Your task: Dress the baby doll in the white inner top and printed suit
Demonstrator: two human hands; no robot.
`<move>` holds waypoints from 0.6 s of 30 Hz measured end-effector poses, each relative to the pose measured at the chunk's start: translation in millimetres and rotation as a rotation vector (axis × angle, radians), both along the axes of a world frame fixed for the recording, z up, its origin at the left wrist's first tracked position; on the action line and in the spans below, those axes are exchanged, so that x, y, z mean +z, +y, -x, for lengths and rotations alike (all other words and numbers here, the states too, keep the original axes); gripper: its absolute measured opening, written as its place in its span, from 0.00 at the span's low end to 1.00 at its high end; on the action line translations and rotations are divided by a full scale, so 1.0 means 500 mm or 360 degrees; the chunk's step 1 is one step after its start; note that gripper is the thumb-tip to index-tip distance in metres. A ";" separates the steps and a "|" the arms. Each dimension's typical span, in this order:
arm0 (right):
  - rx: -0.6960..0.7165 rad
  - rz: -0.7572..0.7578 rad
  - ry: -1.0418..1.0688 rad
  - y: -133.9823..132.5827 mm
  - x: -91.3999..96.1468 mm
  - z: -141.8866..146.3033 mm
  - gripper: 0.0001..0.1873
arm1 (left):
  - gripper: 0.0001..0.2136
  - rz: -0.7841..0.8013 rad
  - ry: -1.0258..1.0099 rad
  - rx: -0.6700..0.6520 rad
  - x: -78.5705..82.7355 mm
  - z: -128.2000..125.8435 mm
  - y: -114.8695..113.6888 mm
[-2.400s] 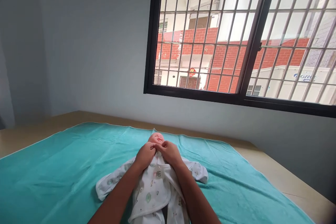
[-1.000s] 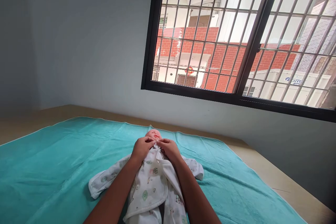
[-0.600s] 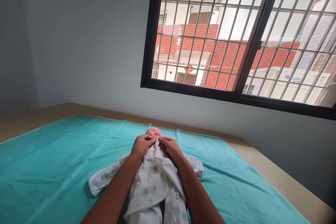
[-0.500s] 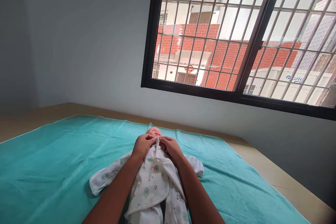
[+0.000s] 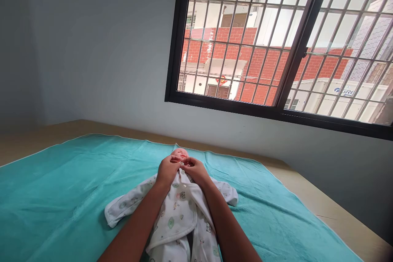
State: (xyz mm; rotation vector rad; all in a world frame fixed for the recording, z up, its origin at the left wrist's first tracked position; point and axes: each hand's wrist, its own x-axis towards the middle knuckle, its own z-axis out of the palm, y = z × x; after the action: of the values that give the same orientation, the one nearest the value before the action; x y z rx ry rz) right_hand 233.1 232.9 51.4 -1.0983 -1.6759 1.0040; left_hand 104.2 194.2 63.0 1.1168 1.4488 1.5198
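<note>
A baby doll (image 5: 180,152) lies on its back, dressed in a white printed baby jacket (image 5: 175,219) with its sleeves spread to both sides. At the doll's neck, my left hand (image 5: 167,170) pinches one side of the jacket's collar. Close beside it my right hand (image 5: 196,170) is also closed on the collar, the fingertips of both hands almost meeting. A small round button shows between them at the neckline. Below my hands the jacket's front edges overlap, and white printed trousers show under the hem. My fingers partly hide the doll's chin and neck.
A turquoise blanket (image 5: 76,196) is spread under the doll, over a light wooden surface (image 5: 307,188). Behind it rises a grey wall (image 5: 107,49) with a black-framed, barred window (image 5: 229,104) at the right.
My right hand has shifted slightly left, closer to my left hand. The collar edges are drawn nearer together, and the button at the neck sits a little lower between my fingers.
</note>
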 end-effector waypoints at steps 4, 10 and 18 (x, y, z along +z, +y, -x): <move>0.0062 -0.0005 0.0074 0.005 -0.007 -0.004 0.14 | 0.13 0.0013 -0.0239 -0.0082 0.004 0.000 -0.009; 0.0207 0.0043 0.0238 0.002 -0.012 -0.011 0.18 | 0.15 -0.0029 -0.0473 -0.0182 0.001 0.005 -0.011; 0.0127 -0.0012 0.0158 -0.003 -0.011 -0.014 0.19 | 0.14 -0.0078 -0.0473 -0.0289 -0.006 0.014 -0.005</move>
State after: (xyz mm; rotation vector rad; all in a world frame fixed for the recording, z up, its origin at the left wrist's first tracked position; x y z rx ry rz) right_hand 239.9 231.7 45.9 -0.9672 -1.6527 1.0846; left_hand 97.4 191.9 59.9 0.9740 1.0859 1.5246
